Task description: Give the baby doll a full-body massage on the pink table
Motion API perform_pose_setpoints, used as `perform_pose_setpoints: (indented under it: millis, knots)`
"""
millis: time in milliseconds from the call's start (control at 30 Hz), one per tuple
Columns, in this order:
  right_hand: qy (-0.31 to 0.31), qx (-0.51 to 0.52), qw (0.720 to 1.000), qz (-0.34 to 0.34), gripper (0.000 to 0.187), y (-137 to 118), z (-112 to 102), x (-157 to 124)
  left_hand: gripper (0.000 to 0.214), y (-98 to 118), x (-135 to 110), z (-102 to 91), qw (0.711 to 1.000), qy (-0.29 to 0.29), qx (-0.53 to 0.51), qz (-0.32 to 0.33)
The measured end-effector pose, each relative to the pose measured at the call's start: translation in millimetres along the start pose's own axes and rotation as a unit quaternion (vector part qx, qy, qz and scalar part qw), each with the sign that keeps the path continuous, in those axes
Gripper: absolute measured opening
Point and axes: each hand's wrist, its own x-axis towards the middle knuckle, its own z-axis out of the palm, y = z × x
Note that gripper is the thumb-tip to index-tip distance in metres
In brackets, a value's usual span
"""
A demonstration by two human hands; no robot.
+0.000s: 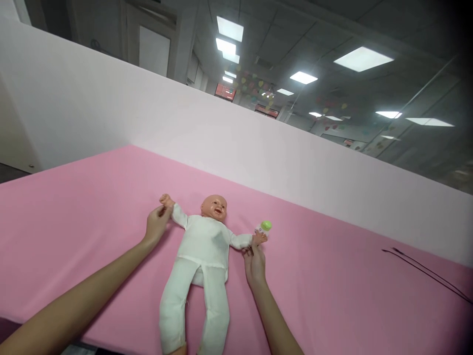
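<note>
A baby doll (pixel 207 241) with a white cloth body and a smiling plastic head lies on its back, arms spread wide and legs toward me. My left hand (pixel 158 223) is closed around the doll's arm at the wrist, on the left side of the view. On the other side, my right hand (pixel 254 261) grips the doll's other arm just below its plastic hand. Behind that plastic hand lies a small bottle (pixel 265 226) with a light green cap, partly hidden by it.
The doll lies on a pink padded surface (pixel 314 286). A white wall (pixel 221 133) borders the far side. Two thin dark cords (pixel 424 270) lie at the right. The pink surface's front edge shows at the lower left.
</note>
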Motion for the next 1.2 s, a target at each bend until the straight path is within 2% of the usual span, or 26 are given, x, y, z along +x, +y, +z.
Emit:
perform_pose_setpoints:
  millis: [67, 133, 200, 267, 300, 333, 400, 467, 500, 567, 600, 633, 700, 767, 833, 900, 1000, 1067, 1133, 1200]
  knots:
    - [0.020, 0.019, 0.999, 0.016, 0.046, -3, -5, 5, 0.049, -1, 6, -5.3, 0.998, 0.036, -0.004, -0.042]
    - [0.012, -0.004, 1.000, -0.004, 0.051, -10, -7, 3, 0.047, 4, 5, -6.5, 0.999, 0.027, -0.005, -0.019]
    - [-0.022, -0.062, 0.996, -0.065, 0.056, -17, -6, -3, 0.038, 11, -2, -3.6, 0.999, -0.019, 0.004, 0.042]
    - [-0.084, -0.154, 0.972, -0.159, 0.053, -22, -2, -13, 0.028, 17, -11, 0.6, 0.988, -0.101, 0.029, 0.109]
    - [-0.128, -0.210, 0.946, -0.212, 0.048, -23, 0, -18, 0.024, 19, -15, 2.5, 0.976, -0.156, 0.051, 0.143]
    - [-0.179, -0.270, 0.909, -0.264, 0.042, -23, 2, -23, 0.023, 19, -19, 3.8, 0.958, -0.212, 0.076, 0.176]
    - [-0.265, -0.380, 0.812, -0.354, 0.036, -22, 6, -31, 0.025, 16, -23, 4.8, 0.917, -0.303, 0.124, 0.230]
    - [-0.299, -0.455, 0.728, -0.416, 0.040, -21, 10, -37, 0.029, 13, -23, 4.1, 0.883, -0.351, 0.160, 0.267]
    - [-0.299, -0.479, 0.701, -0.435, 0.041, -20, 11, -39, 0.029, 11, -23, 3.5, 0.873, -0.360, 0.173, 0.282]
    - [-0.291, -0.499, 0.681, -0.449, 0.042, -18, 13, -43, 0.029, 10, -22, 2.7, 0.855, -0.373, 0.191, 0.306]
    - [-0.292, -0.496, 0.687, -0.443, 0.042, -18, 14, -45, 0.028, 11, -22, 2.8, 0.848, -0.378, 0.196, 0.316]
    - [-0.293, -0.484, 0.705, -0.427, 0.041, -17, 15, -46, 0.028, 11, -23, 3.2, 0.845, -0.378, 0.197, 0.323]
    - [-0.282, -0.435, 0.770, -0.372, 0.038, -14, 16, -46, 0.027, 12, -26, 4.9, 0.855, -0.360, 0.191, 0.321]
    - [-0.247, -0.353, 0.854, -0.291, 0.036, -11, 17, -43, 0.028, 12, -28, 6.6, 0.892, -0.313, 0.167, 0.281]
    - [-0.182, -0.246, 0.931, -0.200, 0.043, -7, 15, -34, 0.032, 10, -25, 6.3, 0.942, -0.236, 0.120, 0.205]
    - [-0.098, -0.139, 0.979, -0.115, 0.047, -4, 9, -20, 0.039, 7, -18, 2.9, 0.982, -0.132, 0.066, 0.119]
    - [-0.013, -0.041, 0.998, -0.046, 0.043, -1, -5, 0, 0.050, 3, -6, -4.9, 1.000, 0.005, 0.020, 0.004]
    - [-0.001, -0.008, 1.000, -0.028, 0.040, -1, -12, 7, 0.051, 4, -4, -7.0, 0.999, 0.032, 0.024, -0.022]
    - [-0.007, 0.002, 1.000, -0.021, 0.041, -4, -13, 6, 0.045, 8, -10, -4.9, 0.999, 0.007, 0.048, 0.023]
    - [-0.032, -0.022, 0.998, -0.047, 0.045, -10, -8, -2, 0.036, 12, -20, -0.3, 0.989, -0.038, 0.087, 0.114]
